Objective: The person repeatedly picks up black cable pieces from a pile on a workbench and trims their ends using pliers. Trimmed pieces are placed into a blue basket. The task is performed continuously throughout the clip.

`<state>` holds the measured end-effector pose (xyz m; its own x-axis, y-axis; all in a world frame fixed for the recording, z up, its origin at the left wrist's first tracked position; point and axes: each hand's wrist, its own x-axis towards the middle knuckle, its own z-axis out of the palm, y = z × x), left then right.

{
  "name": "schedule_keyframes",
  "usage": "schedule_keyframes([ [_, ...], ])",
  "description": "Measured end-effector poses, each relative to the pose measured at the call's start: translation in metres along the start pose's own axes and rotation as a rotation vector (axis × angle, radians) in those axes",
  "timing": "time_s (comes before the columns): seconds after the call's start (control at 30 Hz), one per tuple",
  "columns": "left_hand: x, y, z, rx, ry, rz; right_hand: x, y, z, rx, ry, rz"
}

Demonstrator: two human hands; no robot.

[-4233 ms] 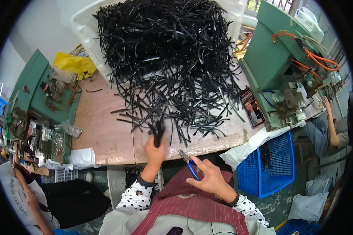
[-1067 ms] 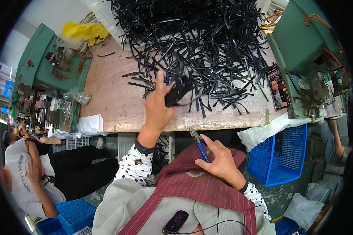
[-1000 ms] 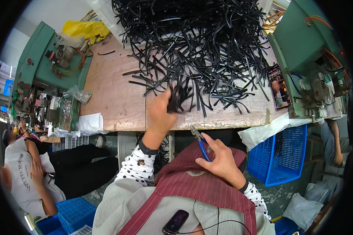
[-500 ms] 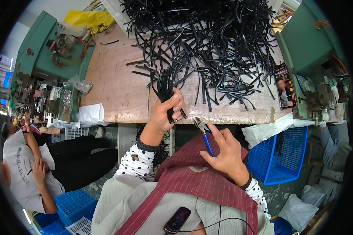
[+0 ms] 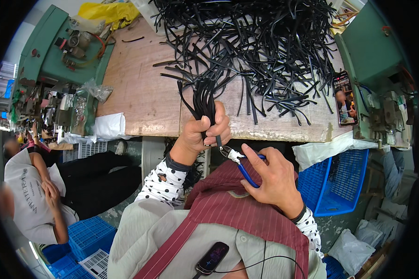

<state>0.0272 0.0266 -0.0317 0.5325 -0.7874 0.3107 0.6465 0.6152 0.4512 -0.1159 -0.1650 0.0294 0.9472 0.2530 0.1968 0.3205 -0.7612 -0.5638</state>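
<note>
Now pliers (image 5: 245, 172) (right hand (image 5: 277, 180)) closer to black strips (image 5: 203, 100) in left hand (image 5: 204, 130).

Bundle of black strips (image 5: 203, 100): gripped in left hand (image 5: 206, 131). Blue-handled pliers (image 5: 247, 175): held in right hand (image 5: 277, 182), jaws at strip's end. Loose strips (image 5: 265, 56): heaped on table (image 5: 137, 86).

On the bench (image 5: 142, 83), far left, a crumpled yellow bag (image 5: 111, 12) beside a green machine (image 5: 50, 52) with a round gauge (image 5: 73, 41); a clear bag (image 5: 100, 91) just nearer. At right, a lit phone (image 5: 345, 98) next to a second green machine (image 5: 372, 42). Near right, a blue basket (image 5: 314, 183) and white sacks (image 5: 350, 251); near left, a co-worker (image 5: 35, 200) in a white shirt beside blue crates (image 5: 91, 236).
</note>
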Motion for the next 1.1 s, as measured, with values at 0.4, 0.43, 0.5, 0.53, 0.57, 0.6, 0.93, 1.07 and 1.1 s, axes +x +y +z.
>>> schedule_keyframes([
  [0.4,-0.009,-0.006,0.021,0.617,0.313,0.293,-0.010,0.014,0.013,0.311,-0.062,0.199],
  [0.43,-0.012,-0.008,0.024,0.695,0.325,0.311,-0.010,0.016,0.013,0.360,-0.065,0.204],
  [0.5,-0.019,-0.011,0.021,0.890,0.323,0.346,-0.010,0.018,0.014,0.460,-0.072,0.214],
  [0.53,-0.018,-0.019,0.022,0.674,0.306,0.377,-0.010,0.019,0.015,0.497,-0.078,0.217],
  [0.57,-0.017,-0.013,0.015,1.080,0.153,0.436,-0.010,0.021,0.017,0.534,-0.084,0.219],
  [0.6,-0.017,-0.008,0.018,1.258,0.117,0.399,-0.010,0.022,0.018,0.568,-0.086,0.224],
  [0.93,-0.012,-0.019,0.029,0.622,0.404,0.394,-0.011,0.014,0.010,0.583,-0.153,0.312],
  [1.07,-0.010,-0.023,0.021,0.358,0.451,0.386,-0.011,0.012,0.009,0.646,-0.187,0.354],
  [1.1,-0.011,-0.024,0.018,0.304,0.472,0.372,-0.010,0.012,0.008,0.654,-0.205,0.368],
])
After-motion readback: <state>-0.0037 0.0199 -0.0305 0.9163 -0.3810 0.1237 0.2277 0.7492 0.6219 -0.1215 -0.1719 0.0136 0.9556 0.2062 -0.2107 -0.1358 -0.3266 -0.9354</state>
